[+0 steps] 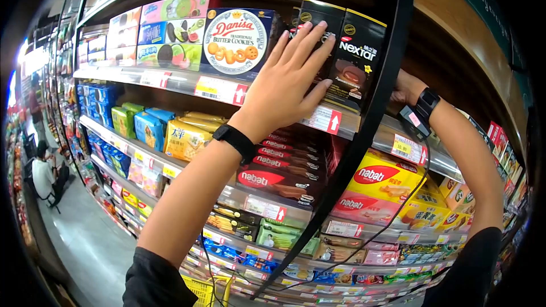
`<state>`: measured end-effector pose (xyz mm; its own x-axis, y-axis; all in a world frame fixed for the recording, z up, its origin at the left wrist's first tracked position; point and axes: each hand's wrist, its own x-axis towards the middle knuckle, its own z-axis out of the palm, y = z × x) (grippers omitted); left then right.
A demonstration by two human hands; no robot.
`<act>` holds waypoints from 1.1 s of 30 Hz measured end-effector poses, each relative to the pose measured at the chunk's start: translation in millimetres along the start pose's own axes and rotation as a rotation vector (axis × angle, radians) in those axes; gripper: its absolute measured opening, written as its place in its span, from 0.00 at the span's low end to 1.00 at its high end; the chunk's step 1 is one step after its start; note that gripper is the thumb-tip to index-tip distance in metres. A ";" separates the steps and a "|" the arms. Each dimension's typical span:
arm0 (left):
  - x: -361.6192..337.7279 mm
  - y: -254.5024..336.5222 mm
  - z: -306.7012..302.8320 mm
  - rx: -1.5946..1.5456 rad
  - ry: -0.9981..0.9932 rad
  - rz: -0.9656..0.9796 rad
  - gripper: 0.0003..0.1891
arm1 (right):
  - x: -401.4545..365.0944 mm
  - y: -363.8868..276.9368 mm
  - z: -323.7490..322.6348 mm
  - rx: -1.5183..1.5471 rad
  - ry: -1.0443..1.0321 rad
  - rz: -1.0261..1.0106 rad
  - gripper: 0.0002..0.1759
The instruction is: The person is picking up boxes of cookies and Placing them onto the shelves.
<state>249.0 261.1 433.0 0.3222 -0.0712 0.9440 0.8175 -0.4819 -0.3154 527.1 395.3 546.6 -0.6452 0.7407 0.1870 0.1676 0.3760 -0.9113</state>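
Observation:
My left hand (290, 74) lies with its fingers stretched out over the front of a black box in the top row. Beside it stands another black Nextar box (358, 59), upright at the shelf's right end. A blue and white Danisa butter cookies box (239, 41) is just left of my fingers. Past the dark shelf post (380, 88), my right hand (408, 86) reaches in by the side of the shelf. The post and shelf hide its fingers, so I cannot see what it touches.
Nabati wafer boxes (281, 179) fill the shelf below, with yellow Nabati boxes (378, 175) right of the post. A cable (392, 219) hangs from my right wrist. A yellow basket (205, 291) is low down. Far left, a person (45, 173) sits in the aisle.

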 end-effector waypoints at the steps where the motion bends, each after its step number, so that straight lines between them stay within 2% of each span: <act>1: -0.4 0.1 0.8 -0.001 0.011 0.006 0.34 | -5.6 -6.9 16.8 -0.013 -0.007 0.000 0.27; 3: -1.5 -0.6 0.6 -0.003 0.033 0.003 0.35 | -14.1 -15.4 46.6 -0.110 0.062 -0.136 0.29; 4: -1.5 -0.4 0.9 0.006 0.045 0.009 0.34 | -8.6 -13.0 42.6 -0.190 0.004 -0.201 0.37; 5: -1.2 -1.7 -0.2 -0.032 0.071 0.004 0.34 | -6.7 -22.7 48.0 -0.464 -0.044 -0.380 0.52; 7: -2.2 -0.8 0.0 -0.018 0.077 0.000 0.35 | -8.8 -23.9 51.0 -0.797 -0.036 -0.490 0.61; 8: -2.3 -1.7 -0.7 -0.012 0.066 0.004 0.35 | 2.7 -24.5 56.9 -0.491 0.055 -0.368 0.62; 9: -3.4 -1.3 -0.4 -0.005 0.066 0.005 0.34 | -11.5 -31.2 68.0 -0.654 0.077 -0.325 0.62; 11: -3.6 -2.2 -0.8 -0.015 0.051 -0.005 0.33 | 3.6 -22.2 56.6 -0.536 0.103 -0.394 0.63; 13: -3.6 -3.4 -1.2 0.011 0.064 -0.002 0.32 | -6.6 -30.3 53.7 -0.670 0.069 -0.352 0.61; 18: -4.4 -4.1 -1.3 -0.013 0.052 0.001 0.30 | -18.2 -42.2 38.0 -0.128 -0.128 -0.150 0.52; 23: -3.1 -2.2 -1.5 -0.040 0.084 -0.022 0.29 | -3.0 -50.4 28.9 0.224 -0.316 -0.132 0.43; 24: -3.1 -1.9 -1.4 -0.054 0.098 -0.026 0.29 | -2.2 -48.7 36.5 0.231 -0.143 -0.166 0.51; 25: -2.5 -1.6 -1.4 -0.063 0.091 -0.025 0.30 | -1.1 -46.4 35.1 0.236 -0.138 -0.173 0.51; 33: -0.3 -3.0 -2.3 -0.069 0.053 -0.055 0.33 | 30.1 -37.8 16.1 0.206 -0.016 -0.202 0.40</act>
<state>245.4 260.5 433.9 0.2505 -0.0883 0.9641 0.7981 -0.5449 -0.2573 489.4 394.4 580.7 -0.6623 0.6525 0.3682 -0.1198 0.3929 -0.9118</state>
